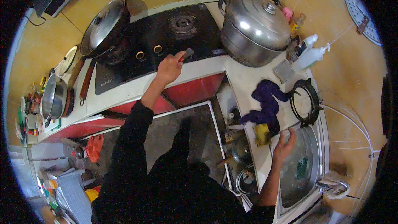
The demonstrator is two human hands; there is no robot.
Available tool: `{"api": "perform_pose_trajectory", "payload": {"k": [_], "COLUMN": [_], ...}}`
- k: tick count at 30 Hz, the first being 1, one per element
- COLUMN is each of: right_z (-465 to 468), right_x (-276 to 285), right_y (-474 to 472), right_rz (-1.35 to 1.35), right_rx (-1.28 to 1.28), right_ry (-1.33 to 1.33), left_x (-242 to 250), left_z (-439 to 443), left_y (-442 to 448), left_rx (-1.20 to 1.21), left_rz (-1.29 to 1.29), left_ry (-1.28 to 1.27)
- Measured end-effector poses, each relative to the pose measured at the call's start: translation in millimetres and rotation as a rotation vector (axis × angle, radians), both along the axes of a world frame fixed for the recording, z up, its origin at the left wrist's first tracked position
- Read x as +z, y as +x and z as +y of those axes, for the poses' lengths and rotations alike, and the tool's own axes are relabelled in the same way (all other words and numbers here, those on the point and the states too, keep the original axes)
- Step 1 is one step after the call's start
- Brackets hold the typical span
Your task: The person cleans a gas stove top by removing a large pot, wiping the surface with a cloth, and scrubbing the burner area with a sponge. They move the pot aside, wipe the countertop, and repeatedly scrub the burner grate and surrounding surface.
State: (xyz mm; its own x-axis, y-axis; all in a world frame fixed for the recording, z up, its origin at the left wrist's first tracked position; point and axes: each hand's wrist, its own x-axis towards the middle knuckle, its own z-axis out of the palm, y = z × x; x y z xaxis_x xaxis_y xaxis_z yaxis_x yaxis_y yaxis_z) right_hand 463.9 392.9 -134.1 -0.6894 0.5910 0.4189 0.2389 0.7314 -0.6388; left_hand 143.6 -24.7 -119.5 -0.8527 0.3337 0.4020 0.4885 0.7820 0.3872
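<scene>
My left hand (pixel 170 68) grips a small scraper (pixel 188 53) with a reddish handle and a short flat blade, held over the front edge of the black glass gas hob (pixel 140 68). Behind it lies a bare burner (pixel 182 24); two ring-shaped knob mounts (pixel 149 52) show left of the scraper. My right hand (pixel 284 144) holds nothing, its fingers apart, over the near rim of the sink. Beside it are a yellow sponge (pixel 262 134) and a crumpled dark purple cloth (pixel 268 99) on the white counter. A black pan support ring (pixel 306 102) rests at the sink's back corner.
A large lidded steel pot (pixel 255 31) stands right of the hob, a lidded wok (pixel 104 28) on its left. Bottles (pixel 311 57) line the right wall near a greyish block (pixel 283 71). A steel pan (pixel 54 99) sits far left. The sink (pixel 298 168) has a faucet (pixel 334 186).
</scene>
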Motion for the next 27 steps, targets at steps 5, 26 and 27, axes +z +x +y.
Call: {"api": "perform_pose_trajectory", "payload": {"k": [5,26,27], "right_z": [5,-3,-2], "right_x": [-19,-67,-67], "right_y": [-132,-177,-177], "right_rz": [-0.213,-0.501,-0.503], "right_rx": [0.032,-0.144,-0.143], "right_ry": [0.111,0.522,0.516], "left_x": [2,-27,-27], "left_z": [5,51,58], "left_y": [-81,-166,-169], "left_rx": [-0.048,0.199,0.215], "left_rz": [-0.108,-0.084,-0.091], "left_ry": [-0.148,-0.444,-0.448]}}
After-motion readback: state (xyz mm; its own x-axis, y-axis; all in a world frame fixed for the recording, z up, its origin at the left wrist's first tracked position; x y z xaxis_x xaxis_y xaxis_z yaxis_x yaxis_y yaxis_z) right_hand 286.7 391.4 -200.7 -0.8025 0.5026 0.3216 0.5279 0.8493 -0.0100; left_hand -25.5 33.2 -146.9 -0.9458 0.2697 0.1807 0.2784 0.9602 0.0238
